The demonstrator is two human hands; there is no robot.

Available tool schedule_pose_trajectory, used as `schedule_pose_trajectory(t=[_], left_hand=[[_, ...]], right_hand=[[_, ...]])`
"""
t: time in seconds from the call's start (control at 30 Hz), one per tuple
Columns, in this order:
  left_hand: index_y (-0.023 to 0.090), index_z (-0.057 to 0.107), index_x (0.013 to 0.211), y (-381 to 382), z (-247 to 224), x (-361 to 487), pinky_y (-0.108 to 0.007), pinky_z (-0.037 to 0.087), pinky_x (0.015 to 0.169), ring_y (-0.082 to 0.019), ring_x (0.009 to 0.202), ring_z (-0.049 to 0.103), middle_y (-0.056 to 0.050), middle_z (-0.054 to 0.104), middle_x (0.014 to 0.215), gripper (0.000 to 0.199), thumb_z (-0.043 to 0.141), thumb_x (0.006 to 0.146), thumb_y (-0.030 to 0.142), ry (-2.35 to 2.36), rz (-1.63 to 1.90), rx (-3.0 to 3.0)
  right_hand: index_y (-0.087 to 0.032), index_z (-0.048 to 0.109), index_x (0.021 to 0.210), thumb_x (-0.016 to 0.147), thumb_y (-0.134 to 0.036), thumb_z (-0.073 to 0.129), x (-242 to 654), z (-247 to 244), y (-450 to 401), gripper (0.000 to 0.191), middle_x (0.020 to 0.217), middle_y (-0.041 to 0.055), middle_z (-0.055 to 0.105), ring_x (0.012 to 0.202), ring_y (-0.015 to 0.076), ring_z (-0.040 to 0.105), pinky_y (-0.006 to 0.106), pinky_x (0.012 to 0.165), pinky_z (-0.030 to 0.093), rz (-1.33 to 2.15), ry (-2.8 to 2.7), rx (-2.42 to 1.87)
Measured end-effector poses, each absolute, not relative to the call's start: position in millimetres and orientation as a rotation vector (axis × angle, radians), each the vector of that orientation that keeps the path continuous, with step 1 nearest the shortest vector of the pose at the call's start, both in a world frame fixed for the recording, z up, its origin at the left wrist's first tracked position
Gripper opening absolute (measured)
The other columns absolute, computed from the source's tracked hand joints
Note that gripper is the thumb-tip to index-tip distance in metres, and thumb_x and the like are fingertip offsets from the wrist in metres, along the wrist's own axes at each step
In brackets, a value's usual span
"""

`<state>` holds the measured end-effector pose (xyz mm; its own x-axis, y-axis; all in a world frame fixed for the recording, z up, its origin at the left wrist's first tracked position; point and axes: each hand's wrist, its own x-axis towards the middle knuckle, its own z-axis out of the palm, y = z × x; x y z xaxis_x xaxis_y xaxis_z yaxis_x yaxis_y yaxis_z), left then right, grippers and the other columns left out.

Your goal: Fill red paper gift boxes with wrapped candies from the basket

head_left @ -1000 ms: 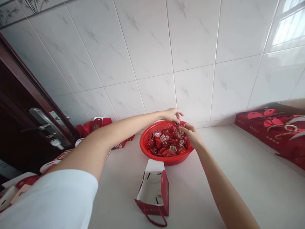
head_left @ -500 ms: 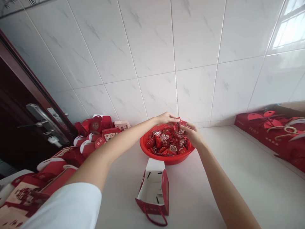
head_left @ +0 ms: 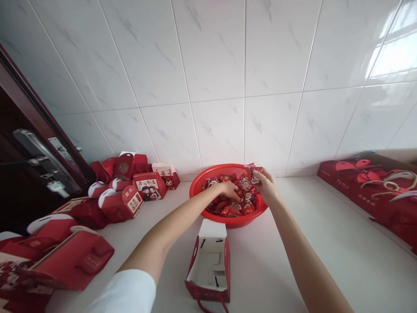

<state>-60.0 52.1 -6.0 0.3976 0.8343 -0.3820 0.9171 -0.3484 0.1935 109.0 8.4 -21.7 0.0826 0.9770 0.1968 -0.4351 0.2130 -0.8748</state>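
Note:
A red plastic basket (head_left: pixel 239 221) holds a heap of red-wrapped candies (head_left: pixel 232 209). My left hand (head_left: pixel 230 190) is down in the basket, its fingers stretched onto the candies, with the fingertips partly lost among the wrappers. Over the basket's right side, my right hand (head_left: pixel 269 187) grips wrapped candies (head_left: pixel 256 174) between thumb and fingers. In front of the basket stands a red gift box (head_left: pixel 208 271) with a white inside. Its top is open, a white flap leans toward the basket, and a red cord handle hangs at the near side.
Several red gift boxes (head_left: pixel 151 187) crowd the left of the white counter (head_left: pixel 273 256), beside a dark door with a metal handle (head_left: pixel 48 156). At right lies a long red carton (head_left: pixel 355 187) with red pieces and cord loops. A tiled wall (head_left: pixel 218 130) rises behind.
My left hand has left the candy at my right hand and dropped into the basket. My right hand keeps hold of candies above the rim. The view has shifted slightly.

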Motion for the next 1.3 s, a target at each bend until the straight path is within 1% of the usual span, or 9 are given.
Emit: schedule_pose_trajectory(t=[0.1, 0.27, 0.4, 0.53, 0.63, 0.73, 1.0, 1.17, 1.3], left_hand=[[0.018, 0.075, 0.093, 62, -8, -44, -0.035, 0.052, 0.085, -0.033, 0.098, 0.067, -0.014, 0.075, 0.102, 0.049, 0.075, 0.061, 0.055, 1.566, -0.335, 2.258], [0.017, 0.075, 0.094, 72, -12, -33, -0.037, 0.053, 0.084, -0.036, 0.099, 0.068, -0.017, 0.076, 0.099, 0.044, 0.071, 0.064, 0.048, 1.595, -0.363, 2.233], [0.014, 0.077, 0.093, 70, -10, -36, -0.039, 0.053, 0.079, -0.036, 0.092, 0.069, -0.019, 0.076, 0.098, 0.042, 0.069, 0.064, 0.043, 1.524, -0.443, 2.198], [0.022, 0.079, 0.084, 66, -4, -41, -0.036, 0.053, 0.078, -0.032, 0.093, 0.068, -0.010, 0.078, 0.102, 0.030, 0.074, 0.057, 0.036, 1.371, -0.497, 2.179], [0.028, 0.080, 0.079, 63, 0, -40, -0.032, 0.052, 0.081, -0.028, 0.095, 0.068, -0.002, 0.078, 0.101, 0.023, 0.075, 0.057, 0.032, 1.247, -0.512, 2.157], [0.030, 0.080, 0.075, 58, 0, -36, -0.030, 0.052, 0.081, -0.025, 0.091, 0.069, 0.002, 0.079, 0.093, 0.019, 0.075, 0.057, 0.028, 1.139, -0.546, 2.136], [0.024, 0.074, 0.053, 49, -1, -23, -0.028, 0.049, 0.062, -0.021, 0.068, 0.064, 0.000, 0.072, 0.063, 0.004, 0.078, 0.051, 0.025, 1.036, -0.619, 2.160], [0.020, 0.071, 0.053, 54, 13, -39, -0.028, 0.046, 0.060, -0.017, 0.060, 0.059, -0.001, 0.066, 0.057, 0.012, 0.076, 0.061, 0.028, 1.111, -0.385, 2.136], [0.019, 0.068, 0.061, 63, 17, -60, -0.028, 0.050, 0.071, -0.018, 0.071, 0.064, 0.000, 0.069, 0.066, 0.010, 0.075, 0.062, 0.027, 1.100, 0.084, 2.018]], right_hand=[[-0.025, 0.066, 0.086, 0.061, -0.046, 0.083, 109, -20, 6, 0.036, 0.084, 0.0009, 0.072, 0.081, 0.0249, 0.070, 0.037, 0.069, 0.057, 1.200, -0.937, -0.760], [-0.029, 0.066, 0.106, 0.060, -0.042, 0.082, 108, -18, 5, 0.051, 0.087, 0.0010, 0.074, 0.082, 0.0258, 0.071, 0.035, 0.065, 0.056, 1.156, -0.897, -0.858], [-0.026, 0.067, 0.103, 0.058, -0.041, 0.082, 108, -17, 6, 0.050, 0.092, 0.0035, 0.075, 0.085, 0.0262, 0.070, 0.035, 0.066, 0.056, 1.146, -0.860, -0.915], [-0.024, 0.069, 0.096, 0.061, -0.040, 0.079, 108, -17, 5, 0.040, 0.095, 0.0044, 0.076, 0.088, 0.0270, 0.070, 0.035, 0.067, 0.056, 1.152, -0.928, -0.899], [-0.024, 0.069, 0.093, 0.063, -0.038, 0.077, 108, -16, 4, 0.035, 0.092, 0.0029, 0.075, 0.083, 0.0247, 0.069, 0.034, 0.066, 0.055, 1.159, -0.930, -0.908], [-0.024, 0.068, 0.090, 0.063, -0.038, 0.075, 108, -16, 4, 0.031, 0.090, 0.0030, 0.075, 0.080, 0.0239, 0.068, 0.033, 0.064, 0.053, 1.152, -0.943, -0.914], [-0.023, 0.068, 0.087, 0.062, -0.036, 0.074, 108, -14, 3, 0.029, 0.085, 0.0027, 0.075, 0.079, 0.0243, 0.069, 0.032, 0.061, 0.051, 1.153, -0.937, -0.890], [-0.023, 0.067, 0.085, 0.060, -0.036, 0.074, 108, -13, 2, 0.029, 0.085, 0.0027, 0.075, 0.076, 0.0232, 0.068, 0.031, 0.059, 0.050, 1.132, -0.881, -0.882], [-0.023, 0.068, 0.083, 0.060, -0.036, 0.076, 108, -14, 3, 0.027, 0.086, 0.0038, 0.075, 0.081, 0.0252, 0.069, 0.033, 0.062, 0.052, 1.123, -0.870, -0.883]])
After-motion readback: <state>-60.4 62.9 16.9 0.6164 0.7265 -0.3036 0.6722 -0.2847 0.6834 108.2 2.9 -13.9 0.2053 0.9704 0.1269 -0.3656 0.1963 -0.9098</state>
